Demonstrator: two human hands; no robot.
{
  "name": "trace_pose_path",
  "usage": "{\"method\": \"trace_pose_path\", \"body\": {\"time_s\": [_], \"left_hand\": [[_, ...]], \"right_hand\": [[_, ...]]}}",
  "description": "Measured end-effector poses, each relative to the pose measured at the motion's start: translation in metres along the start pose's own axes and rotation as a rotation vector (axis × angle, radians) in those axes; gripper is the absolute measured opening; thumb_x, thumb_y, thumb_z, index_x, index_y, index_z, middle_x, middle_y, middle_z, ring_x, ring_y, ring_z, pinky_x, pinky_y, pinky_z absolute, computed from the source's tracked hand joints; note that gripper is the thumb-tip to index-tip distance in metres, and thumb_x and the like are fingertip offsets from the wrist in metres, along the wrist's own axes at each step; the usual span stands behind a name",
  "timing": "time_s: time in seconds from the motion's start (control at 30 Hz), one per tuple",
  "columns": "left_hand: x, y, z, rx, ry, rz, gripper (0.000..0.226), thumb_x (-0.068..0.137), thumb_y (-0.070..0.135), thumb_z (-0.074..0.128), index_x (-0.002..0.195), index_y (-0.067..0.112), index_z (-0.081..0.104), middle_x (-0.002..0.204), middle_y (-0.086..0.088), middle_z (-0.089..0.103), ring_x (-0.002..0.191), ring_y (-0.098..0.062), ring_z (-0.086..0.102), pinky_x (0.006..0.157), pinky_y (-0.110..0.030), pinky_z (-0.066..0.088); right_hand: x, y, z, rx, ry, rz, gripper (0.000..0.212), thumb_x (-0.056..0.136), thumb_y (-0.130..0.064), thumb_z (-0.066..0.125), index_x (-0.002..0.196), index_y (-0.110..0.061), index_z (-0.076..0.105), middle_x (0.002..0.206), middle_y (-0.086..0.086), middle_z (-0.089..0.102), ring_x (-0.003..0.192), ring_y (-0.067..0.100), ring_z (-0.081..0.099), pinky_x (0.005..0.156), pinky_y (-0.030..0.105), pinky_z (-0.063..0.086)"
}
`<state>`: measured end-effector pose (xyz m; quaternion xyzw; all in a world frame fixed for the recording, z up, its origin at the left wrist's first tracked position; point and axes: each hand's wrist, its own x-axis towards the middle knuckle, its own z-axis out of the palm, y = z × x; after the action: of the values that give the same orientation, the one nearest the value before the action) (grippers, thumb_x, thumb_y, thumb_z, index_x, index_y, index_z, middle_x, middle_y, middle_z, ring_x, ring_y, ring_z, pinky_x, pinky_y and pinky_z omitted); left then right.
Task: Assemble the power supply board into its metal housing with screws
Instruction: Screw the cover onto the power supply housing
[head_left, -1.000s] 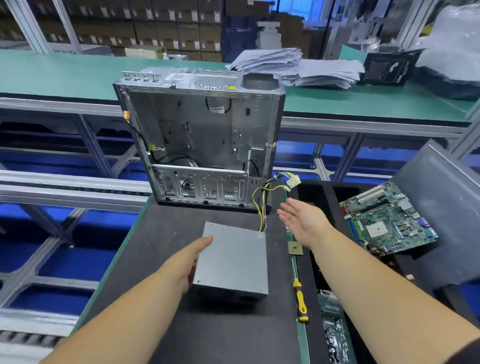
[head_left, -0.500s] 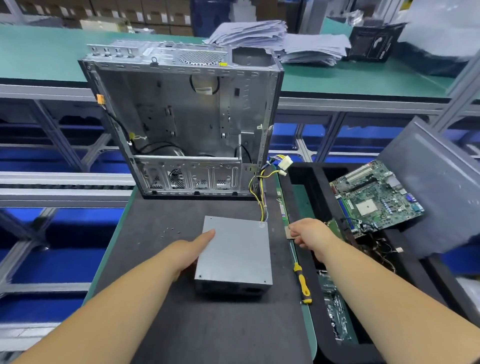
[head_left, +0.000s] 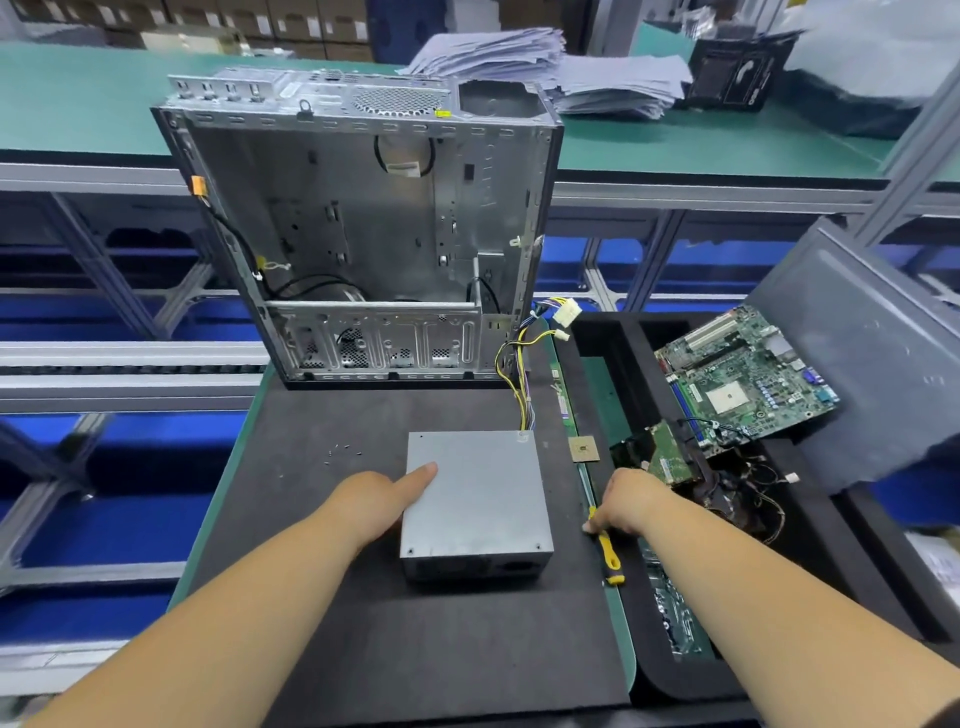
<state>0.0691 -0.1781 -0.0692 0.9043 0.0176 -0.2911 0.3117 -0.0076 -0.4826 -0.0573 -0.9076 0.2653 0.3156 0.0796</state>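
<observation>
A grey metal power supply box (head_left: 483, 499) lies flat on the black mat, its yellow and black cables (head_left: 519, 358) running up to white plugs. Behind it stands the open metal computer case (head_left: 363, 234), its inside facing me. My left hand (head_left: 374, 504) rests against the box's left side with the thumb straight on its top. My right hand (head_left: 626, 501) curls over the upper part of a yellow-handled screwdriver (head_left: 609, 558) lying right of the box. A few small screws (head_left: 340, 452) lie loose on the mat to the left.
A small square chip (head_left: 583, 448) sits at the mat's right edge. A black foam tray (head_left: 613, 338) on the right holds a green motherboard (head_left: 748, 379) and other boards. A grey panel (head_left: 878, 353) leans at far right. Paper stacks (head_left: 545, 67) lie on the green bench behind.
My right hand came down from near the cables, past the chip, onto the screwdriver. My left hand has stayed at the box's left side. The view has shifted closer.
</observation>
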Motion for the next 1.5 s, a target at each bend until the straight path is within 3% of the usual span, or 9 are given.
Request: {"method": "trace_pose_path", "body": {"time_s": [0.13, 0.27, 0.37, 0.5, 0.6, 0.83, 1.07, 1.3, 1.5], "left_hand": [[-0.001, 0.002, 0.002, 0.019, 0.013, -0.024, 0.075, 0.080, 0.082, 0.042, 0.098, 0.015, 0.071, 0.103, -0.001, 0.066, 0.097, -0.023, 0.058, 0.083, -0.032, 0.041], [-0.002, 0.004, 0.001, 0.020, 0.015, -0.030, 0.077, 0.081, 0.080, 0.042, 0.106, 0.012, 0.068, 0.113, -0.004, 0.065, 0.105, -0.026, 0.057, 0.092, -0.034, 0.042], [-0.003, 0.005, 0.000, 0.028, -0.001, -0.025, 0.079, 0.082, 0.080, 0.041, 0.112, 0.011, 0.067, 0.118, -0.006, 0.064, 0.109, -0.026, 0.057, 0.095, -0.034, 0.042], [-0.006, 0.003, -0.002, 0.025, 0.014, -0.023, 0.079, 0.079, 0.083, 0.040, 0.101, 0.013, 0.070, 0.106, -0.002, 0.067, 0.102, -0.023, 0.060, 0.090, -0.034, 0.044], [-0.008, -0.003, -0.002, -0.120, 0.051, 0.048, 0.067, 0.078, 0.080, 0.048, 0.084, 0.017, 0.071, 0.086, 0.005, 0.072, 0.087, -0.016, 0.065, 0.081, -0.032, 0.048], [0.005, -0.028, -0.028, -0.273, 0.350, 0.137, 0.003, 0.086, 0.027, 0.070, 0.086, 0.026, 0.068, 0.077, 0.006, 0.068, 0.081, -0.020, 0.066, 0.075, -0.028, 0.050], [0.029, -0.036, -0.045, -0.012, 0.379, 0.127, 0.014, 0.084, 0.017, 0.067, 0.090, 0.030, 0.062, 0.078, 0.012, 0.066, 0.082, -0.014, 0.062, 0.070, -0.025, 0.042], [0.059, -0.030, -0.041, 0.302, 0.407, 0.199, 0.010, 0.091, 0.026, 0.063, 0.101, 0.026, 0.063, 0.104, 0.002, 0.058, 0.089, -0.022, 0.060, 0.074, -0.032, 0.049], [0.064, -0.030, -0.035, 0.373, 0.407, 0.225, 0.011, 0.095, 0.022, 0.053, 0.089, 0.020, 0.062, 0.099, -0.001, 0.053, 0.080, -0.023, 0.055, 0.071, -0.034, 0.050]], "right_hand": [[0.003, 0.001, 0.007, -0.040, -0.026, -0.008, 0.044, 0.080, -0.053, 0.073, 0.083, -0.011, 0.059, 0.087, 0.005, 0.061, 0.083, 0.023, 0.062, 0.081, 0.029, 0.052], [0.000, 0.007, -0.001, 0.217, -0.016, 0.047, 0.021, 0.078, -0.024, 0.072, 0.068, -0.010, 0.060, 0.060, 0.007, 0.062, 0.049, 0.021, 0.057, 0.057, 0.024, 0.050], [-0.007, 0.007, -0.020, 0.386, 0.111, 0.022, 0.012, 0.076, -0.008, 0.059, 0.067, -0.009, 0.052, 0.055, 0.010, 0.051, 0.046, 0.023, 0.047, 0.049, 0.023, 0.041], [-0.023, -0.008, -0.045, 0.531, 0.258, -0.166, 0.025, 0.083, -0.009, 0.053, 0.063, -0.013, 0.038, 0.058, 0.009, 0.035, 0.055, 0.020, 0.030, 0.056, 0.028, 0.028], [-0.036, -0.030, -0.051, 0.753, 0.322, -0.274, 0.016, 0.090, -0.023, 0.056, 0.078, -0.014, 0.052, 0.065, 0.005, 0.053, 0.058, 0.023, 0.047, 0.056, 0.027, 0.043], [-0.054, -0.098, -0.036, 1.059, 0.232, -0.514, 0.011, 0.094, -0.020, 0.058, 0.097, -0.026, 0.067, 0.081, 0.002, 0.059, 0.061, 0.012, 0.047, 0.054, 0.026, 0.040], [-0.049, -0.129, -0.025, 1.164, 0.232, -0.491, 0.016, 0.095, -0.011, 0.054, 0.109, -0.012, 0.063, 0.087, 0.006, 0.070, 0.047, -0.007, 0.050, 0.055, 0.018, 0.035], [-0.040, -0.129, -0.019, 1.074, 0.225, -0.448, 0.012, 0.085, -0.018, 0.058, 0.094, -0.026, 0.060, 0.078, -0.001, 0.071, 0.069, 0.013, 0.052, 0.072, 0.038, 0.041], [-0.039, -0.128, -0.013, 1.112, 0.266, -0.509, 0.007, 0.088, -0.017, 0.062, 0.092, -0.020, 0.057, 0.075, 0.006, 0.060, 0.064, 0.012, 0.048, 0.063, 0.031, 0.039]]}}
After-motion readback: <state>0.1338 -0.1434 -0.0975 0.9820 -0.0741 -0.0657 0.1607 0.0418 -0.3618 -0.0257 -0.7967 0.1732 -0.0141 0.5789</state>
